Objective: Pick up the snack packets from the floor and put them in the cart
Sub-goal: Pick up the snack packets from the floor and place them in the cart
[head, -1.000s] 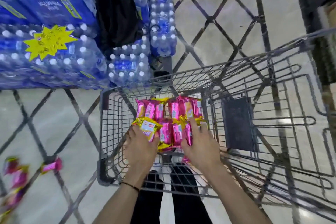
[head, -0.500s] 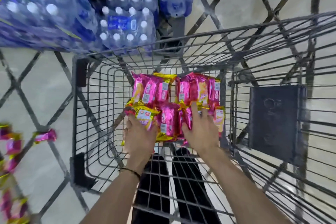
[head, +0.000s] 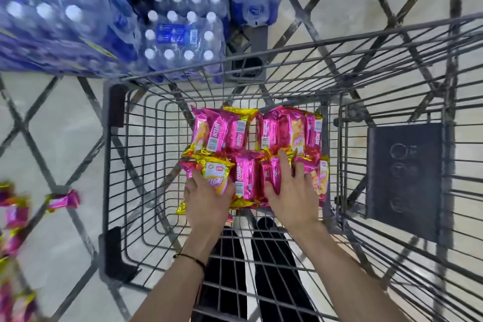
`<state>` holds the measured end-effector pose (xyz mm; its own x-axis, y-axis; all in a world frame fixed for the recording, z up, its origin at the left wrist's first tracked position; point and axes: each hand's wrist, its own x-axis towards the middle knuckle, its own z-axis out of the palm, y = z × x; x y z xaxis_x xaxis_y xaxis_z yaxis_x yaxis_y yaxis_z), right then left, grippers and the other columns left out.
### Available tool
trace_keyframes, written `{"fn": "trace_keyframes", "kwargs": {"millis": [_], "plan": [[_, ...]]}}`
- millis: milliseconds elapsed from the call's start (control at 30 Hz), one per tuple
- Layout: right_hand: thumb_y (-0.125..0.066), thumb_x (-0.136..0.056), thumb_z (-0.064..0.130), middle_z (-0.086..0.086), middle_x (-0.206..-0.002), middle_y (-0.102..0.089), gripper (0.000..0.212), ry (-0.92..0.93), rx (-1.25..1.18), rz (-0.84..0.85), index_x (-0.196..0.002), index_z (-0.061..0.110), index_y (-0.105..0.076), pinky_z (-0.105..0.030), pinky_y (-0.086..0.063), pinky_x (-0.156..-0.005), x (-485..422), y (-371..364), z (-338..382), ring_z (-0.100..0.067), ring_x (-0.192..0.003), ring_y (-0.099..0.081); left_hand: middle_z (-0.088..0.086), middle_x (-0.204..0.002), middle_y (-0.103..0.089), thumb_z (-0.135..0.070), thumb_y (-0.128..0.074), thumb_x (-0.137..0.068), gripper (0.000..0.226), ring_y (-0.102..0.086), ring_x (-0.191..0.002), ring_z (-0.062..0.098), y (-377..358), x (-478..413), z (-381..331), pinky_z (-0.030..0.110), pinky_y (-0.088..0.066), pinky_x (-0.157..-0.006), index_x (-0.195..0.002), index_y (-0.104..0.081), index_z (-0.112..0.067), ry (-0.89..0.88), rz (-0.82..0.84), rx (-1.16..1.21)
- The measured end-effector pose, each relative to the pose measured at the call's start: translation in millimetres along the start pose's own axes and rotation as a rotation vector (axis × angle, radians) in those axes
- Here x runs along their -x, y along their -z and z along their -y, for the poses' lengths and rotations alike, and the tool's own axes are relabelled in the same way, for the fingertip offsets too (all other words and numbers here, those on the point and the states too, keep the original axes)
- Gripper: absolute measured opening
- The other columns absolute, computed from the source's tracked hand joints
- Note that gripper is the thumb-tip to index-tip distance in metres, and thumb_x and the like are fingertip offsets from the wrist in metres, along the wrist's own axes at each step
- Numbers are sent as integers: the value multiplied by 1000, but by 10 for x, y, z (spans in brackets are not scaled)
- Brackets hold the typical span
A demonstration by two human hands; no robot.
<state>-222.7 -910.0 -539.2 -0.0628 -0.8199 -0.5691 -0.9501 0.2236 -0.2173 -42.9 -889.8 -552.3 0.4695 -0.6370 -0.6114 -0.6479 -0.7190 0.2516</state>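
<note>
Several pink and gold snack packets (head: 245,133) lie in two rows on the bottom of the grey wire cart (head: 115,165). My left hand (head: 206,201) rests on the near-left packets, fingers over a yellow-faced one (head: 217,178). With fingers spread straight, my right hand (head: 292,191) presses flat on the near-right packets. More pink packets (head: 64,198) lie on the floor at the left edge, blurred.
Shrink-wrapped packs of water bottles (head: 180,39) are stacked just beyond the cart's far end. A dark plastic flap (head: 403,178) sits in the cart's right section. My black-trousered legs (head: 261,269) show beneath the cart. The floor is pale with dark diagonal lines.
The view has dropped closer to the cart. Both hands stayed on the near row of packets, sliding slightly forward; my right hand's fingers spread wider.
</note>
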Motion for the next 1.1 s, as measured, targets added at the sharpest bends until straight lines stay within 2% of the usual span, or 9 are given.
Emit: {"fn": "trace_keyframes", "kwargs": {"millis": [133, 200, 333, 467, 567, 733, 867, 1000, 1100], "plan": [[-54, -94, 49, -14, -145, -40, 79, -11, -1, -1, -157, 30, -9, -44, -58, -72, 91, 74, 5, -40, -122, -49, 15, -142, -44, -57, -75, -78, 94, -46, -130, 39, 74, 74, -22, 55, -49, -96, -145, -30, -8, -38, 20, 8], [-53, -95, 48, -14, -145, -40, 76, -14, 6, 2, -156, 29, -11, -43, -59, -71, 147, 128, 0, -39, -124, -49, 14, -142, -44, -55, -74, -80, 92, -46, -130, 38, 125, 109, -27, 54, -50, -95, -146, -30, -9, -56, 19, 8], [-48, -98, 46, -17, -150, -36, 73, -18, 30, -6, -156, 26, -9, -46, -57, -79, 343, 288, 2, -41, -133, -42, 16, -142, -43, -59, -67, -86, 87, -45, -130, 37, 298, 238, -42, 51, -46, -99, -145, -32, -6, -60, 25, -9], [-44, -99, 46, -19, -150, -37, 66, -36, 46, -3, -155, 24, -16, -48, -56, -83, 520, 492, 42, -42, -133, -42, 18, -142, -46, -42, -67, -90, 73, -46, -127, 38, 569, 387, -56, 50, -46, -97, -143, -34, -4, -71, 16, -10], [-43, -99, 46, -20, -150, -39, 66, -28, 31, -18, -156, 23, -16, -50, -53, -94, 714, 674, 111, -43, -136, -40, 15, -147, -44, -41, -66, -91, 73, -47, -130, 36, 846, 541, -78, 52, -49, -97, -147, -35, -6, -103, -13, -5], [-44, -100, 41, -16, -145, -43, 61, 19, 54, -59, -153, 21, -21, -45, -54, -90, 1065, 1178, 299, -36, -132, -42, 10, -136, -49, -39, -68, -90, 60, -49, -124, 33, 1403, 847, -147, 49, -50, -94, -138, -45, -11, -210, -64, 4], [-44, -102, 38, -11, -152, -37, 59, 111, -88, -61, -154, 22, -22, -44, -37, -111, 1397, 1592, 563, -30, -140, -34, 6, -125, -54, -45, -65, -85, 55, -51, -114, 27, 1904, 1081, -239, 44, -50, -86, -128, -50, -15, -390, -82, -144], [-40, -103, 40, -8, -157, -31, 60, 204, -64, -51, -157, 21, -20, -40, -22, -120, 1808, 1962, 824, -28, -145, -27, 1, -133, -52, -55, -62, -83, 65, -49, -122, 27, 2386, 1345, -281, 44, -45, -95, -138, -46, -23, -481, -120, -350], [-40, -102, 41, -6, -153, -38, 58, 256, -21, -132, -154, 20, -27, -42, -31, -116, 2090, 2214, 982, -28, -139, -33, -1, -135, -52, -55, -57, -84, 58, -47, -123, 26, 2762, 1541, -251, 44, -41, -98, -133, -51, -25, -594, -180, -365]]}}
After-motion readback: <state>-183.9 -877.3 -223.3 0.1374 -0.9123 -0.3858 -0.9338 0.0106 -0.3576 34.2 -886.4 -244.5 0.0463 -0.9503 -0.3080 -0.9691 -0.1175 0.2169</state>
